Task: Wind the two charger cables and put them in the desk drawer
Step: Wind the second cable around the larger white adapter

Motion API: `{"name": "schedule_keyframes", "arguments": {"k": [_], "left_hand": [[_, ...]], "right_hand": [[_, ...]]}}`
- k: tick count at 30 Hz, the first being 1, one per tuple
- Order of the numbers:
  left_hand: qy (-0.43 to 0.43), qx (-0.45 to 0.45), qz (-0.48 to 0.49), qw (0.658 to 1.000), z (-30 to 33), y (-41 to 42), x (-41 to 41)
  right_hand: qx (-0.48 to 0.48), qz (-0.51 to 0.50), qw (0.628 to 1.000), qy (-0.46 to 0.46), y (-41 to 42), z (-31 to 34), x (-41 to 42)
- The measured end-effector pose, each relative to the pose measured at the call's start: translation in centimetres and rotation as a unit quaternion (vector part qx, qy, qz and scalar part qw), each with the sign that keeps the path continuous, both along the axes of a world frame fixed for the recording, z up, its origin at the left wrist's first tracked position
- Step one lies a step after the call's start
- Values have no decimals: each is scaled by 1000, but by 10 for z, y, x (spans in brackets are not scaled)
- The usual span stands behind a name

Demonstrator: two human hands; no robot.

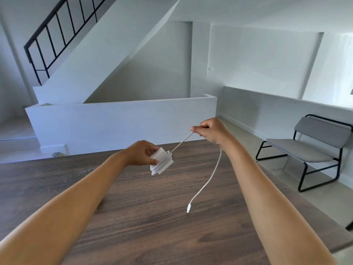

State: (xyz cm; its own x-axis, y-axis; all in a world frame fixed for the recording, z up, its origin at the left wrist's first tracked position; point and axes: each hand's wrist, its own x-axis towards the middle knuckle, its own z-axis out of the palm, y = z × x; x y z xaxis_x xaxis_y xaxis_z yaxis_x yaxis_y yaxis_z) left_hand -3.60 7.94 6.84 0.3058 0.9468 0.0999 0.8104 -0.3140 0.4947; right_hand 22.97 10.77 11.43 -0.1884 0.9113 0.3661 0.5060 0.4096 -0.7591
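At the centre of the frame, above the dark wood-grain counter [133,217], the left hand [141,153] grips a white, blocky charger adapter [161,163], thumb and fingers pressed on its near end. Several turns of thin white cable [208,180] wrap snugly round the adapter's middle, forming a tight band of smooth, round-section cord. From that band one strand runs taut up and to the right into the right hand [209,131], which is closed in a loose fist and pinches the cable between thumb and forefinger. Below this hand the rest of the cable hangs free in a long, soft curve down the middle right of the frame, ending in a small white plug [188,209] that dangles just over the counter; whether it touches the surface cannot be told. Both bare forearms reach in from the bottom corners. The counter's surface is matte brown with streaky grain. At the right edge of the frame, on the pale floor, stands a bench [313,148] with a thin black metal frame and grey padded seat and back. A black-railed staircase [57,29] climbs at upper left against plain white walls.
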Motion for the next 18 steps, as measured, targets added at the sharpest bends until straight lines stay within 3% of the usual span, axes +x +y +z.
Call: {"name": "schedule_keyframes", "arguments": {"k": [3, 6, 8, 11, 15, 18], "left_hand": [[-102, -140, -61, 983, 7, -9, -1], [-204, -277, -91, 935, 13, -14, 0], [-241, -322, -108, 909, 14, -16, 3], [-300, -345, -128, 880, 12, -18, 7], [-392, -308, -128, 857, 9, -18, 13], [-488, -271, -103, 823, 12, -17, 18]], "right_hand": [[-1, -20, 999, 26, 10, -3, 3], [-14, -29, 998, 49, 16, -14, 4], [-31, -31, 998, 53, 16, -23, 3], [-64, -26, 995, 66, 16, -38, 0], [-96, -11, 991, 92, 15, -54, -4], [-109, 0, 993, 41, 9, -69, -11]]}}
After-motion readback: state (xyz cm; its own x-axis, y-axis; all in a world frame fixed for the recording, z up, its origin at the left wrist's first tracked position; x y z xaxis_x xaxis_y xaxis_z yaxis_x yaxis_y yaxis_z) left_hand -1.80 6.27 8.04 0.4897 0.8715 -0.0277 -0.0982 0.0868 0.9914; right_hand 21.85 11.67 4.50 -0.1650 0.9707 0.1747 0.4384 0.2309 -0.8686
